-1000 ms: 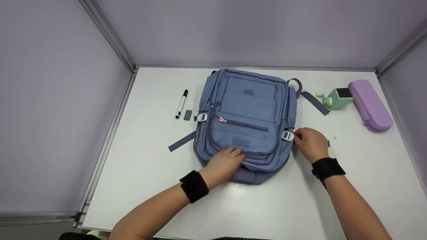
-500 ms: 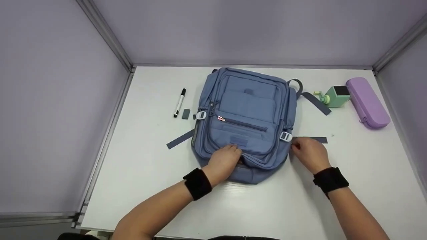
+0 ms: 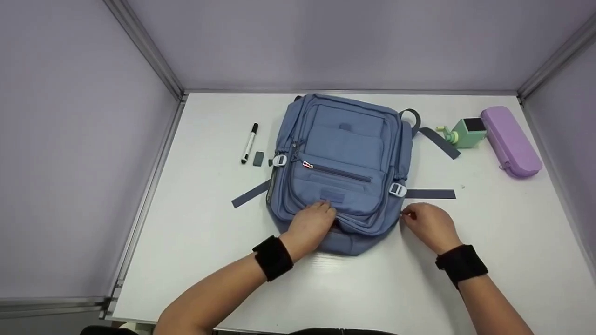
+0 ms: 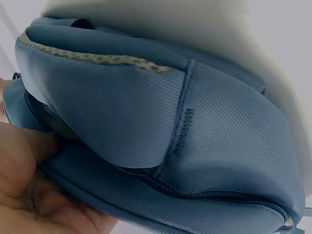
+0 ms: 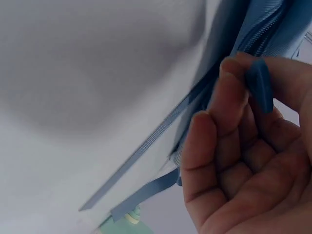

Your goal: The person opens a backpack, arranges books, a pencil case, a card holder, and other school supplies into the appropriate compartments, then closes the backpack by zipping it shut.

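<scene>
A blue backpack [image 3: 347, 146] lies front side up on the white table. My left hand [image 3: 311, 225] grips its lower front; in the left wrist view the thumb [image 4: 41, 144] reaches into a gap along the zipper [image 4: 214, 196] while the fingers lie on the outer fabric. At the lower right side, my right hand [image 3: 430, 225] pinches a blue zipper pull [image 5: 261, 85] between thumb and index finger. The zipper teeth [image 5: 261, 31] run on past the fingertips along the bag's side.
Left of the bag lie a black-and-white marker [image 3: 249, 143] and a small dark eraser-like block [image 3: 258, 158]. A green crank pencil sharpener [image 3: 468, 133] and a purple pencil case [image 3: 511, 142] stand right. Loose straps [image 3: 430, 194] stick out sideways. Grey partitions [image 3: 349, 46] enclose the table.
My right hand has slid down along the bag's right side from beside the white buckle, uncovering the strap there. My left hand stays at the lower front, where a gap has opened beside it.
</scene>
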The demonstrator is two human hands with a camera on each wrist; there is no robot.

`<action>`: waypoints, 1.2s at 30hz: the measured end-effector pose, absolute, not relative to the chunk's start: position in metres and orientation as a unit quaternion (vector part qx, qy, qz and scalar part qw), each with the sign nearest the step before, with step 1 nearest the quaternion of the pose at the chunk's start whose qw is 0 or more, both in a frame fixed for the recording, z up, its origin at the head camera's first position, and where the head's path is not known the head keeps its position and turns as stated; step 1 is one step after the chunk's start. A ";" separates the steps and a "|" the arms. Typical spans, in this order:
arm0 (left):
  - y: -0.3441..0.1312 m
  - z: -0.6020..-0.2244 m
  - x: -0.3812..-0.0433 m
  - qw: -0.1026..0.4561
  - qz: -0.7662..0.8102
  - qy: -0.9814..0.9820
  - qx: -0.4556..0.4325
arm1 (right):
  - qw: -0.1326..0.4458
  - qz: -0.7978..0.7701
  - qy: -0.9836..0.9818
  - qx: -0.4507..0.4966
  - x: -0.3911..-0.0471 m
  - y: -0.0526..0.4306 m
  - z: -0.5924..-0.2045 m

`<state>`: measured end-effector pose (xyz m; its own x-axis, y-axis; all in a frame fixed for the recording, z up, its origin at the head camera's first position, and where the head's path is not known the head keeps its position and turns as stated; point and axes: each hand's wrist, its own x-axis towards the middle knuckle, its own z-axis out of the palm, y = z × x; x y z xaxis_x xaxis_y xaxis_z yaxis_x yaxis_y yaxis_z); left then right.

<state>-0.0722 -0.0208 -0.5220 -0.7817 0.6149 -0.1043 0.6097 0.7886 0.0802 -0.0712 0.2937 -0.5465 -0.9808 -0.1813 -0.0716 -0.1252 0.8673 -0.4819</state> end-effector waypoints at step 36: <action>-0.002 -0.515 -0.083 0.131 0.049 0.938 0.316 | 0.023 -0.264 0.964 -0.031 -0.065 0.292 -0.535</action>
